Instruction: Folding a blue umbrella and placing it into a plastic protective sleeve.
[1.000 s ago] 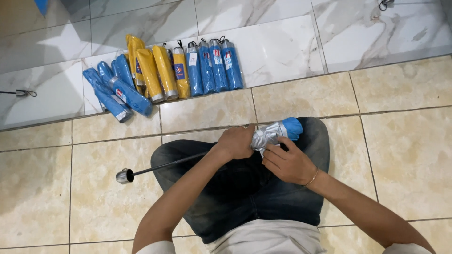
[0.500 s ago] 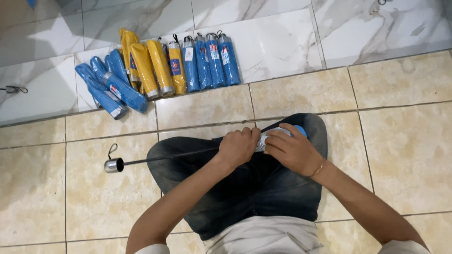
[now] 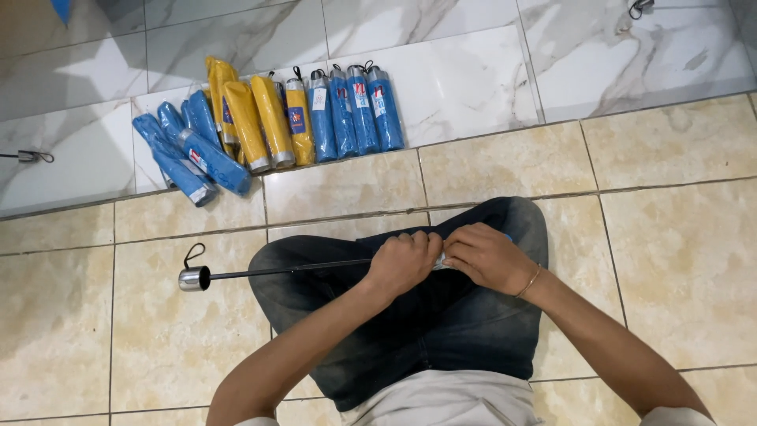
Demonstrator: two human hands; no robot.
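Observation:
I sit cross-legged on a tiled floor with a folding umbrella across my lap. Its thin black shaft point(image 3: 284, 271) sticks out to the left and ends in a silver handle point(image 3: 192, 278) with a black loop. My left hand point(image 3: 402, 264) is closed around the shaft where it meets the rolled canopy. My right hand point(image 3: 487, 256) covers and grips the rolled canopy, of which only a sliver of blue and silver shows between the hands. The two hands touch each other.
A row of sleeved folded umbrellas, blue ones point(image 3: 355, 110) and yellow ones point(image 3: 256, 118), leans against the marble wall ahead, with more blue ones point(image 3: 189, 158) lying at the left. A small black clip point(image 3: 30, 156) lies at far left.
The shaft and silver handle have slid further left. My right hand has closed over the blue rolled canopy, which was visible before and is now almost hidden.

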